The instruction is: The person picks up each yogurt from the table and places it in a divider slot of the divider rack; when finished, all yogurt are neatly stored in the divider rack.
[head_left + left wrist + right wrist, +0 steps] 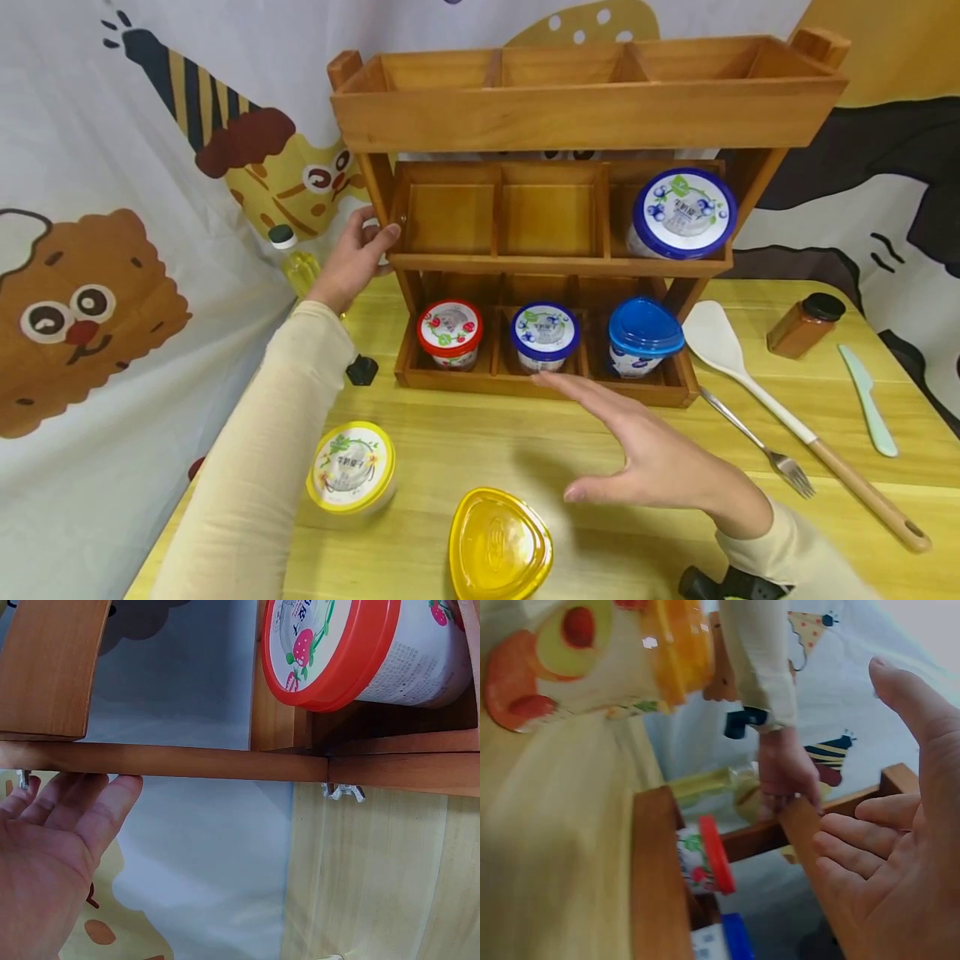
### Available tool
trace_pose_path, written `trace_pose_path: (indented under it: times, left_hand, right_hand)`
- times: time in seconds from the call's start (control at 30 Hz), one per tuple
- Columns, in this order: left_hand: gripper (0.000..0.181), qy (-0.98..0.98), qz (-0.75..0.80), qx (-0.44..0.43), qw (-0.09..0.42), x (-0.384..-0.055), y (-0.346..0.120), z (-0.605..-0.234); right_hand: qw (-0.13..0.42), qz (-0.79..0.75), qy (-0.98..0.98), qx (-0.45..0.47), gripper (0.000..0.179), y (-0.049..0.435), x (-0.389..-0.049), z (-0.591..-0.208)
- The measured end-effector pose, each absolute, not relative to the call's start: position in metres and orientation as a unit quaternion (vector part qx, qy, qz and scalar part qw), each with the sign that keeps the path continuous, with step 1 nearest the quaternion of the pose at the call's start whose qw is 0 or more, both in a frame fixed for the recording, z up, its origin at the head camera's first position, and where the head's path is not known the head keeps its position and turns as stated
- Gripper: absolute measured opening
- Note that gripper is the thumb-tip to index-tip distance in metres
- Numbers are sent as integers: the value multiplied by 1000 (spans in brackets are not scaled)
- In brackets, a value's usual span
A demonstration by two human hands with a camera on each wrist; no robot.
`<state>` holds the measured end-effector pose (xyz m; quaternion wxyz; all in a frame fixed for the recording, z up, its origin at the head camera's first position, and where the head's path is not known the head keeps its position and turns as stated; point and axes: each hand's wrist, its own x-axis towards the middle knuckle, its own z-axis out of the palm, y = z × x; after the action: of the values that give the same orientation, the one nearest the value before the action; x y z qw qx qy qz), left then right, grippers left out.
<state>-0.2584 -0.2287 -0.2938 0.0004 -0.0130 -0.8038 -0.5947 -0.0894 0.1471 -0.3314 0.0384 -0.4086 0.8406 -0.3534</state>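
Note:
A three-tier wooden rack (pixel 570 117) stands on the table. My left hand (pixel 356 257) grips its left side at the middle tier; in the left wrist view, the fingertips (pixel 126 786) meet the side post. My right hand (pixel 652 454) hovers before the bottom tier, fingers extended and thumb apart, holding nothing. Behind its fingertips, the bottom tier holds a red-lidded strawberry tub (pixel 450 333), a blue-lidded blueberry tub (pixel 545 336) and a blue-capped cup (pixel 645 337). A larger blueberry tub (pixel 684 213) sits in the middle tier's right compartment. Nearer me are a yellow-lidded tub (pixel 351 467) and a yellow-capped container (pixel 500 546).
Right of the rack lie a white spatula (pixel 720 337) with a wooden handle, a fork (pixel 757 442) and a pale green knife (pixel 868 402). A black-capped spice jar (pixel 804 327) is behind them. An oil bottle (pixel 300 268) stands left, by the printed curtain (pixel 67 158).

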Motion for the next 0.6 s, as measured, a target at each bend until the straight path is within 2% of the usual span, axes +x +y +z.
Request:
trace_pose_path:
  times: [0.27, 0.6]
  left_hand:
    - [66, -802, -597, -12, -1, -258, -228, -294]
    - [66, -805, -593, -10, 1, -257, -228, -293]
  right_hand:
    - [35, -339, 822, -455, 98, 136, -85, -357]
    - [93, -345, 818, -451, 101, 127, -77, -373]
